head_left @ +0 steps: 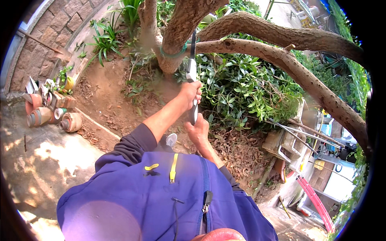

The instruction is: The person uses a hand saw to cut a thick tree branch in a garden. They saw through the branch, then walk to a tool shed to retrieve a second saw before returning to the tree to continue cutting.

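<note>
Both my hands are closed around what looks like a pruning saw (192, 69), with a white-and-dark handle and a narrow dark blade pointing away from me. My left hand (189, 94) grips the upper part of the handle. Lower down, at the butt end, my right hand (198, 130) wraps round it. The blade reaches up beside the fork of a tree trunk (175, 38), close to where a thinner branch (249, 49) leaves to the right. A green tie (173, 54) circles the trunk there. Whether the blade touches the bark, I cannot tell.
A thick branch (281, 32) arches across the upper right. Below spreads a leafy bush (241, 82). Rolled hoses (40, 116) lie at left by a brick wall (56, 30). Metal poles (293, 136) and a pink ladder-like rail (315, 201) are at right. Dry leaves cover the soil.
</note>
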